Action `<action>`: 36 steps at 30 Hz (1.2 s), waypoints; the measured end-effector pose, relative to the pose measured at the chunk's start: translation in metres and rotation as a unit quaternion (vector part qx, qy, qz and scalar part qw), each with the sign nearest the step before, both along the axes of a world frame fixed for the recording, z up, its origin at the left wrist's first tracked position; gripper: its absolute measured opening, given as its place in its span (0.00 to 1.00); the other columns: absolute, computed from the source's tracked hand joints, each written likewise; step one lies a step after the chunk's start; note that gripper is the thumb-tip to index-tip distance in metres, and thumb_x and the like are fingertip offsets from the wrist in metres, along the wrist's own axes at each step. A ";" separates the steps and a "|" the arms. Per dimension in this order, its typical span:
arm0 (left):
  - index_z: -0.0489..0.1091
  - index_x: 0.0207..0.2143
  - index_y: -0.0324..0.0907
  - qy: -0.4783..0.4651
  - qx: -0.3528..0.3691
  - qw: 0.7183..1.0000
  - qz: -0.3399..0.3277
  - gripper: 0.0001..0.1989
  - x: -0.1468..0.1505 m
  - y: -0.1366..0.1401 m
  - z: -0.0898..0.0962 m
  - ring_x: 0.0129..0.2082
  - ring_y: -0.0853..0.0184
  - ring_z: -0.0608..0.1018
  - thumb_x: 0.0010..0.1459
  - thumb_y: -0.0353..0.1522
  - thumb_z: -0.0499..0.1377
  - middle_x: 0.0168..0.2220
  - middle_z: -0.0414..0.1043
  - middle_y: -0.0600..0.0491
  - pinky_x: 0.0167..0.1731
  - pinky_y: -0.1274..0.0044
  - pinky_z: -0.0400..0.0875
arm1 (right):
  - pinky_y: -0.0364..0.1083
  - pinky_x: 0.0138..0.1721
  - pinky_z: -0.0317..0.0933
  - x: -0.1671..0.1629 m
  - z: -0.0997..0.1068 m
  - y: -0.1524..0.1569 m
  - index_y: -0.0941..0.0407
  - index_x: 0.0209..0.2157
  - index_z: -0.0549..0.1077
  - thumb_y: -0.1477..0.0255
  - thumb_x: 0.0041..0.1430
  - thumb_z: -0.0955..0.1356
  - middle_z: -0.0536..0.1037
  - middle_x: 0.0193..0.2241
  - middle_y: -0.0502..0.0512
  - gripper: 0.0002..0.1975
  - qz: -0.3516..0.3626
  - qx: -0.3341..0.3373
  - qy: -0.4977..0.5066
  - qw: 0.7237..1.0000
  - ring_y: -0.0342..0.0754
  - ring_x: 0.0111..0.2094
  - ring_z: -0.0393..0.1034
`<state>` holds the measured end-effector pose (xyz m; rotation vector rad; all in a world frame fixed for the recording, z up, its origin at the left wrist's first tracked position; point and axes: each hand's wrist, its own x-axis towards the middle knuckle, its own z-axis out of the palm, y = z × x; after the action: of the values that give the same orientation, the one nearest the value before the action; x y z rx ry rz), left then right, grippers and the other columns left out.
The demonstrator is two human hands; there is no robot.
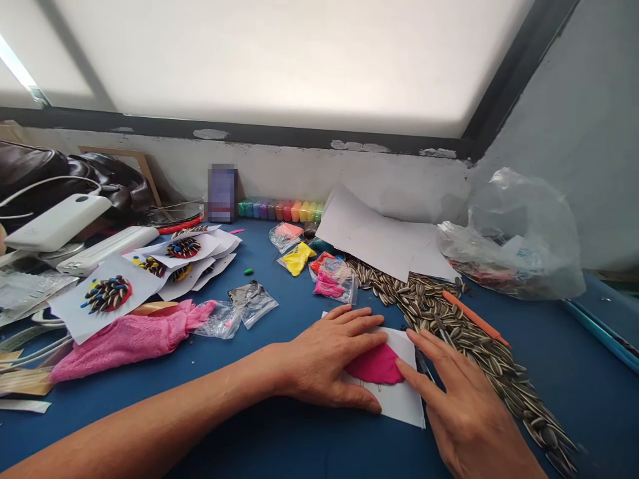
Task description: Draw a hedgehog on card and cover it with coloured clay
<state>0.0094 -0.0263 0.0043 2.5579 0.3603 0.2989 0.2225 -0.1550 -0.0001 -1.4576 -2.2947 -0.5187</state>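
Observation:
A flattened piece of magenta modelling clay (375, 364) lies on a white paper sheet (404, 406) with a few dark drawn lines below it. My left hand (329, 359) rests flat on the paper, fingers spread over the clay's left and upper side. From the right, my right hand (459, 399) reaches in with its fingers extended, the index fingertip touching the clay's right edge. Beside that hand stretches a long pile of striped sunflower seeds (464, 332). Some of the clay is hidden under my left fingers.
An orange stick (476, 319) lies on the seeds. Small bags of yellow clay (298, 258) and pink clay (329, 285) sit ahead. At left are seed-decorated papers (107, 296), a pink cloth (134, 336) and a white power bank (58, 221). A clear plastic bag (519, 246) stands back right.

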 end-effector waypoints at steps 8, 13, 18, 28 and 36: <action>0.55 0.66 0.41 0.003 0.005 1.000 -0.005 0.43 0.000 0.001 -0.001 0.69 0.53 0.51 0.55 0.55 0.58 0.69 0.49 0.45 0.67 0.60 0.43 | 0.59 0.49 0.66 -0.001 0.007 0.000 0.61 0.52 0.74 0.87 0.58 0.60 0.65 0.59 0.71 0.23 0.028 0.012 -0.007 1.000 0.62 0.61 0.58; 0.54 0.66 0.43 0.000 0.002 1.000 -0.001 0.43 -0.001 0.001 -0.001 0.69 0.51 0.51 0.55 0.55 0.58 0.69 0.48 0.46 0.67 0.58 0.43 | 0.59 0.50 0.66 -0.004 0.001 -0.001 0.60 0.49 0.76 0.88 0.57 0.60 0.66 0.58 0.72 0.23 0.031 0.005 -0.010 0.999 0.62 0.61 0.58; 0.54 0.66 0.43 -0.001 0.002 1.000 0.001 0.43 -0.001 0.000 -0.001 0.69 0.51 0.51 0.55 0.55 0.58 0.69 0.49 0.46 0.67 0.58 0.44 | 0.59 0.51 0.66 -0.004 0.000 -0.001 0.61 0.50 0.75 0.88 0.56 0.60 0.67 0.58 0.71 0.23 0.030 0.010 -0.006 0.999 0.61 0.61 0.59; 0.55 0.66 0.43 0.005 0.004 1.000 0.000 0.43 -0.001 0.000 0.000 0.69 0.52 0.50 0.55 0.57 0.57 0.69 0.49 0.47 0.67 0.60 0.43 | 0.60 0.52 0.65 0.000 -0.002 -0.002 0.59 0.52 0.74 0.87 0.56 0.59 0.66 0.60 0.68 0.26 -0.015 -0.011 -0.004 1.000 0.61 0.62 0.58; 0.55 0.66 0.44 0.014 0.005 1.000 0.002 0.43 0.000 0.000 0.002 0.69 0.52 0.51 0.56 0.57 0.56 0.69 0.48 0.47 0.67 0.60 0.43 | 0.57 0.51 0.67 0.000 0.000 -0.001 0.56 0.52 0.75 0.85 0.55 0.59 0.69 0.59 0.63 0.26 -0.035 -0.016 0.008 0.999 0.57 0.61 0.62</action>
<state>0.0089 -0.0265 0.0067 2.5728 0.3763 0.2669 0.2222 -0.1558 0.0003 -1.5557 -2.2561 -0.4904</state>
